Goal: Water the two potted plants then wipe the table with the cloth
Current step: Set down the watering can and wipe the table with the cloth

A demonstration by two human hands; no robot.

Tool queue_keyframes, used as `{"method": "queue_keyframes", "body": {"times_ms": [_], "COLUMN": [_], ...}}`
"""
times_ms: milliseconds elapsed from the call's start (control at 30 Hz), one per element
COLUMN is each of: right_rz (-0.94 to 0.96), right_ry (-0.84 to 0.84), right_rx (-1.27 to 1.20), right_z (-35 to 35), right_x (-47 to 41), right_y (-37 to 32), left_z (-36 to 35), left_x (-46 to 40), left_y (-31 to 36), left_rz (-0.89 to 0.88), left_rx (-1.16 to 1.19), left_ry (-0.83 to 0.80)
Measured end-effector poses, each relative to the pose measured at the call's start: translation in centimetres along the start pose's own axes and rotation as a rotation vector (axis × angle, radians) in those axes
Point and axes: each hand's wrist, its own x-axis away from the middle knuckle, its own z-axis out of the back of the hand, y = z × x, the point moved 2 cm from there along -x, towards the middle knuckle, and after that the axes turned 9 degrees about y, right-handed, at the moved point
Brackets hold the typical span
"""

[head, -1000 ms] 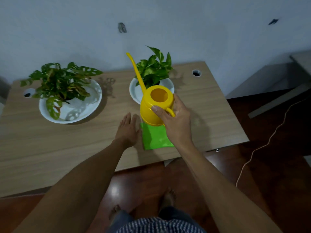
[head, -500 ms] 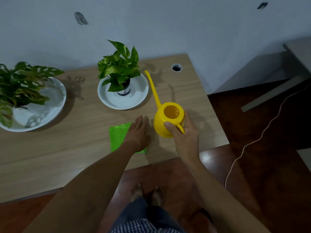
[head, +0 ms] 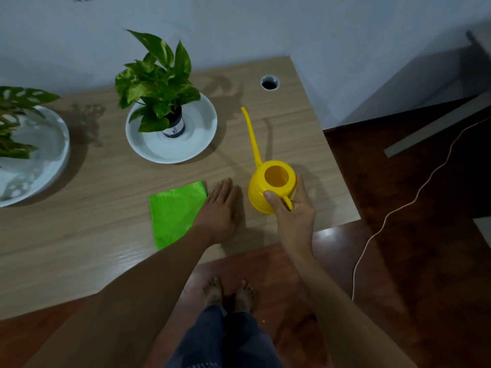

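A yellow watering can with a long thin spout stands on the wooden table near its front right corner. My right hand is closed around its handle. My left hand lies flat on the table, fingers together, beside the right edge of a folded green cloth. A small leafy plant in a dark pot stands in a white saucer behind the cloth. A second plant in a larger white saucer is cut off at the left edge.
A round cable hole sits near the table's back right corner. A white wall runs behind the table. A thin cable trails over the dark wooden floor on the right. My bare feet stand by the table's front edge.
The watering can has come down from above the cloth to the table right of it, spout now upright-leaning back. My left hand slid from the cloth's left side to its right.
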Motion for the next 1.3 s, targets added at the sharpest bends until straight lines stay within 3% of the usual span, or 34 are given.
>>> {"method": "queue_keyframes", "body": {"times_ms": [300, 500, 633, 733, 833, 933, 1033, 1167, 1300], "right_rz": [-0.110, -0.054, 0.110, 0.275, 0.457, 0.430, 0.380, 0.317, 0.361], "right_ry": [0.058, 0.049, 0.181, 0.180, -0.010, -0.351, -0.585, -0.729, -0.803], "right_rx": [0.017, 0.066, 0.409, 0.344, 0.212, 0.254, 0.423, 0.624, 0.796], "right_z": [-0.6, -0.6, -0.1, -1.2, -4.1, -8.4, -12.3, -16.4, -19.0], "right_x": [1.2, 1.7, 2.5, 3.5, 4.2, 4.1, 3.5, 1.7, -0.1], "right_y": [1.9, 2.2, 1.5, -1.0, -3.1, -3.7, -2.9, -2.3, -1.5], "left_z": [-0.6, -0.3, 1.3, 2.9, 4.6, 6.0, 7.1, 8.1, 8.3], "left_x": [0.2, 0.2, 0.9, 2.2, 3.8, 5.7, 7.0, 7.2, 6.4], "left_y": [-0.3, -0.3, -0.7, -2.0, -3.8, -6.4, -9.0, -12.1, -13.5], "left_rz": [-0.016, -0.024, -0.098, -0.097, -0.001, 0.233, 0.412, 0.560, 0.706], "left_rx": [0.018, 0.047, 0.121, 0.126, 0.124, 0.219, 0.265, 0.332, 0.373], "left_ry": [0.043, 0.030, 0.167, 0.289, 0.438, 0.489, 0.495, 0.477, 0.326]}}
